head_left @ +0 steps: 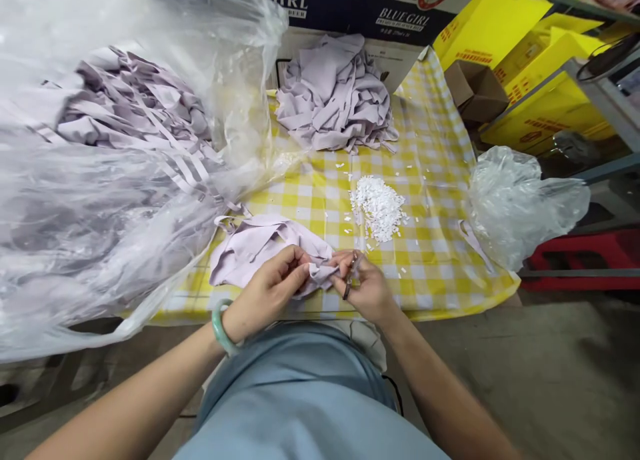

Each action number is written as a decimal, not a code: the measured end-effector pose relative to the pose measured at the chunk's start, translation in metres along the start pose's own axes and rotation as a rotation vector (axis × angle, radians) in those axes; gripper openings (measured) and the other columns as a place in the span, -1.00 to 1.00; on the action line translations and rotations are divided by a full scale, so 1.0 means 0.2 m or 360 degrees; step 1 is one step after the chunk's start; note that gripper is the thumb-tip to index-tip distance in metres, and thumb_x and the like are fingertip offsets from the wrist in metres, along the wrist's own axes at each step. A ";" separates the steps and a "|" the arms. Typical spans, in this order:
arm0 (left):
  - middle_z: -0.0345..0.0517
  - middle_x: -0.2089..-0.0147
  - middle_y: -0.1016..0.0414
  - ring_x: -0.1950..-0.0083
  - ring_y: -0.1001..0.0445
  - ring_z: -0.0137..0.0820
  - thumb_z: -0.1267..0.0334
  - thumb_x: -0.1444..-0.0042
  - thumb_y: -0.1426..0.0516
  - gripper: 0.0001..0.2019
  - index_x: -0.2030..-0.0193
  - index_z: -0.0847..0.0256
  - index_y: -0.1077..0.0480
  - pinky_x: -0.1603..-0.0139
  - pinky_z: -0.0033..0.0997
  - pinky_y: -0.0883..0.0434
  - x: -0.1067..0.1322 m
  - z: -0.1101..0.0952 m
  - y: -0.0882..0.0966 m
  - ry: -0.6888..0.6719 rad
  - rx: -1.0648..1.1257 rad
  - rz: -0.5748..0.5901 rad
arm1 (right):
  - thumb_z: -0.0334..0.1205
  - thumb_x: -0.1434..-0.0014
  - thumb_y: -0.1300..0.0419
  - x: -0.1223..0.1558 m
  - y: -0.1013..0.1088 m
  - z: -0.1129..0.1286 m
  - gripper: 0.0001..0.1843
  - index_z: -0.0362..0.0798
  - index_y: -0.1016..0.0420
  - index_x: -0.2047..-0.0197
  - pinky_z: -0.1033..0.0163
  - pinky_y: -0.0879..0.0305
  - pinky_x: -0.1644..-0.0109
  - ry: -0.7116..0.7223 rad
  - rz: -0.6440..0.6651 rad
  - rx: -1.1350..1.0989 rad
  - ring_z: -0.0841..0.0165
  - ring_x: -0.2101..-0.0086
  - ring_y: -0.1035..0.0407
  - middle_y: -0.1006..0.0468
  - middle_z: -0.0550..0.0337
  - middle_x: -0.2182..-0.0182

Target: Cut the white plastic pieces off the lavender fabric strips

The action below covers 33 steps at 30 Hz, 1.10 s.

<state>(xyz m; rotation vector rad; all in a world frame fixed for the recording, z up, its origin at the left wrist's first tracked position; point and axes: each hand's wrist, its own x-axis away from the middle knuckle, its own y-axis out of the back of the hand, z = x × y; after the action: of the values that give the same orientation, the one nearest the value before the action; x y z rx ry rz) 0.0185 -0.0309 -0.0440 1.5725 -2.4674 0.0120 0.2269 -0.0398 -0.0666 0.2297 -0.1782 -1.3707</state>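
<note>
A lilac garment [255, 243] with narrow straps lies bunched near the table's front edge. My left hand [275, 283], with a green bangle at the wrist, is closed on it, pinching a small fold with a white bit at the edge between thumb and forefinger. My right hand [367, 290] is closed round small dark-handled scissors [349, 280], and its fingertips also meet the right end of the fabric. The scissors' blades are mostly hidden by the fingers and cloth. Just beyond the hands lies a heap of tiny white pieces [381, 207].
A large clear plastic bag [165, 240] of lilac garments covers the left side. Another lilac pile [335, 97] sits at the back against a cardboard box [360, 10]. A crumpled plastic bag [525, 203] hangs at the right edge of the checked tablecloth [435, 247], near a shelf with yellow bags [490, 23].
</note>
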 end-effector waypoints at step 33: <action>-0.06 0.06 -0.28 -0.05 -0.29 -0.30 0.31 -0.36 0.00 -0.74 0.32 0.20 -0.44 -0.05 -0.32 -0.29 -0.19 -0.11 -0.10 -0.0493 0.0039 -0.0400 | 0.13 -0.09 -0.28 -0.07 0.08 0.16 -0.54 -0.01 -0.21 0.52 0.26 -0.08 0.31 0.0005 0.0244 0.0716 0.38 0.46 -0.21 -0.35 0.25 0.55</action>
<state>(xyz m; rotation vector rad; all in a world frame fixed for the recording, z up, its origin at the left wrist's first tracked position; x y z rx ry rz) 0.0555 -0.0025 -0.0325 2.0185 -2.4701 -0.2606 0.2314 -0.0242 -0.0303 0.5814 -0.4928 -1.1645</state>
